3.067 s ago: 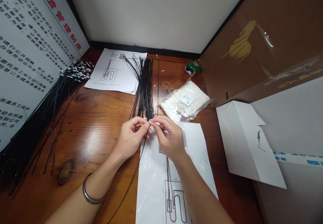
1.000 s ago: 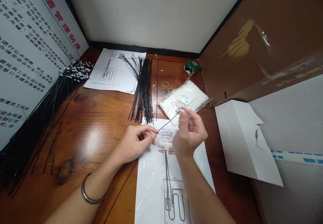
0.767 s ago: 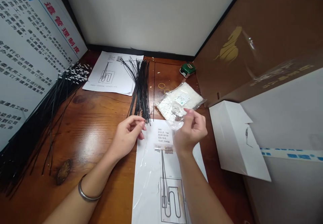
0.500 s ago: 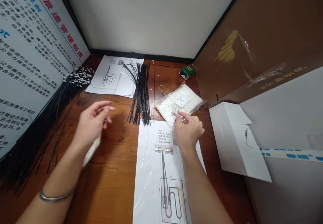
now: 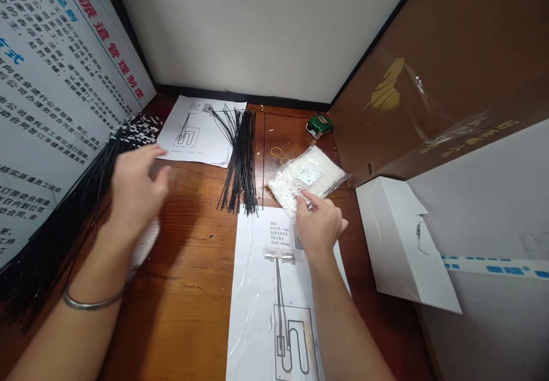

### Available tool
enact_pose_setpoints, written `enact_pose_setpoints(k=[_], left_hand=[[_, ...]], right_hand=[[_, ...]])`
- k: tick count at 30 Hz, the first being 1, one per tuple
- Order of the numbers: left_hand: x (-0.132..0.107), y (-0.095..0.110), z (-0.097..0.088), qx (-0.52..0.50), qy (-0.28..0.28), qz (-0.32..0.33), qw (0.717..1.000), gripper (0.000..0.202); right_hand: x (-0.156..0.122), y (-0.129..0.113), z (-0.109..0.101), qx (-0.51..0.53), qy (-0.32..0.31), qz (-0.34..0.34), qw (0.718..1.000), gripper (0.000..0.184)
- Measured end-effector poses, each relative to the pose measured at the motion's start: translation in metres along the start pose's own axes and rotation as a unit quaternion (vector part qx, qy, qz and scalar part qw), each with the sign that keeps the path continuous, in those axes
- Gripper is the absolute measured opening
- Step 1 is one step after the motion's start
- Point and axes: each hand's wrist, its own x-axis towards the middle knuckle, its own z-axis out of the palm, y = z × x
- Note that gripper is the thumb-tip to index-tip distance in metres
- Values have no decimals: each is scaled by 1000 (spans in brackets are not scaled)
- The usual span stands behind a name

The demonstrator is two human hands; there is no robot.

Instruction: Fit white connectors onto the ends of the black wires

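My left hand (image 5: 139,183) is open, thumb and fingers apart, slightly blurred. It hangs beside a large pile of black wires (image 5: 55,243) whose far ends carry white connectors (image 5: 139,129). Under that wrist a whitish textured thing (image 5: 148,243) shows in part; its kind is unclear. My right hand (image 5: 319,221) is closed in a pinch at the near-left end of a clear plastic bag (image 5: 315,175) full of small white pieces. What the fingertips hold is too small to make out. A loose bundle of black wires (image 5: 242,163) lies between the hands.
Beneath my right forearm lies a printed drawing sheet (image 5: 253,289) under clear film. Another drawing sheet (image 5: 189,123) is at the back left. A green tape measure (image 5: 318,124) and yellow rubber bands (image 5: 277,151) lie behind the bag. Panels and a brown box (image 5: 446,55) enclose the table.
My left hand has moved left and slightly up toward the white connectors, and its fingers have spread from a pinch. My right hand stays at the bag in a pinch.
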Motion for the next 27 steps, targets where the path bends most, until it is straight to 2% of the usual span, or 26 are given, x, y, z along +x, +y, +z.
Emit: enact_pose_setpoints(k=[3,6,10,17,27], left_hand=[[-21,32,29,-47,-117,37,991,19],[-37,55,51,-79,-176,33,981,20],[-43,68,65,-54,-198,21,979,21],[-43,69,71,-18,-193,14,981,19],[-42,76,75,13,-183,-17,983,12]], right_hand=[[0,-2,-2,0,2,7,1000,32],[0,-3,-2,2,9,-2,1000,32],[0,0,0,5,10,-24,1000,35],[1,0,2,12,-3,-20,1000,37],[3,-3,0,24,-14,-3,1000,23]])
